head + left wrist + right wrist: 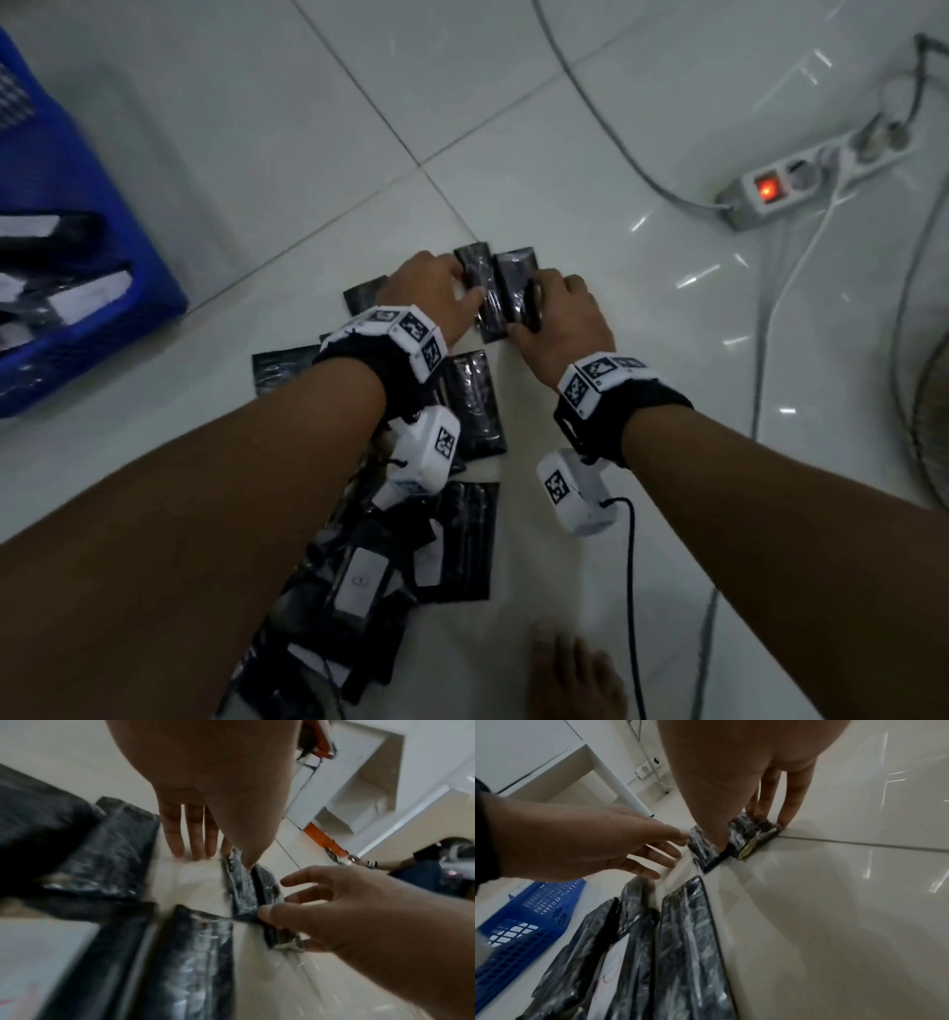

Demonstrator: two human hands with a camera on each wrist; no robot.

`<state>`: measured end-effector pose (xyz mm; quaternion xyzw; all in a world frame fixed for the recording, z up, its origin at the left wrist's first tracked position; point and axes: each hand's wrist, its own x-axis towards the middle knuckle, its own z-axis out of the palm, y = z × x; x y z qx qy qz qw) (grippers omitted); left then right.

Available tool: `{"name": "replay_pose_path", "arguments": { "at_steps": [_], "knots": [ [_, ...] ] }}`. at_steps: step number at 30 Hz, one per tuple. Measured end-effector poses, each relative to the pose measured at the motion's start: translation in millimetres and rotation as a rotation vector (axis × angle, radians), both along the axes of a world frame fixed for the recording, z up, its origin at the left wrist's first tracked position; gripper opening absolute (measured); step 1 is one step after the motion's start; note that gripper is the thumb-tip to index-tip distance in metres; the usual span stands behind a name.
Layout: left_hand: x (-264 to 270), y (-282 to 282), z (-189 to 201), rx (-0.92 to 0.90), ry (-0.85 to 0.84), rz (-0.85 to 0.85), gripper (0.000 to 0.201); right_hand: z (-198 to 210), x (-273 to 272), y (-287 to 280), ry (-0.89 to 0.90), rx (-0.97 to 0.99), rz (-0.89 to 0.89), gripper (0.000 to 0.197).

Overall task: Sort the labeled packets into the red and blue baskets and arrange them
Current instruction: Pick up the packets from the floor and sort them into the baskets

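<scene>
Two black shiny packets stand side by side on the white tiled floor, the left packet (482,295) (241,888) (702,847) and the right packet (516,277) (752,833). My left hand (464,290) (205,854) has straight fingers touching the floor beside the left packet, and its thumb rests on that packet. My right hand (534,306) (746,831) holds the right packet between the thumb in front and the fingers behind. The blue basket (102,205) (526,923) stands at the far left with labeled packets in it.
Several more black packets (462,539), some with white labels, lie in a pile under my left forearm. A power strip (801,190) with a lit switch and cables lies at the right. A bare foot (575,673) shows at the bottom.
</scene>
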<state>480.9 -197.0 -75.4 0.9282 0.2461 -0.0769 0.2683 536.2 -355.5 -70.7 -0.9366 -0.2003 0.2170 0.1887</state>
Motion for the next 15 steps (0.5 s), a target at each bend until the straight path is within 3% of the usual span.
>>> {"name": "replay_pose_path", "arguments": {
  "at_steps": [5,7,10,13,15],
  "knots": [
    [23,-16,-5,0.078,0.064,0.053,0.053,2,16,-17,0.044,-0.066,-0.018,0.081],
    [26,-23,-5,0.122,0.086,0.035,0.06,2,19,-22,0.055,-0.045,-0.044,0.079],
    [29,-31,-6,0.199,0.12,-0.032,0.066,-2,25,-26,0.081,0.092,-0.125,0.061],
    [28,-32,-6,0.223,0.063,-0.103,0.047,-1,30,-23,0.143,0.184,-0.189,0.019],
    [27,-27,-2,0.195,0.062,-0.097,0.041,0,29,-14,0.266,0.313,-0.308,0.009]
  ]
}}
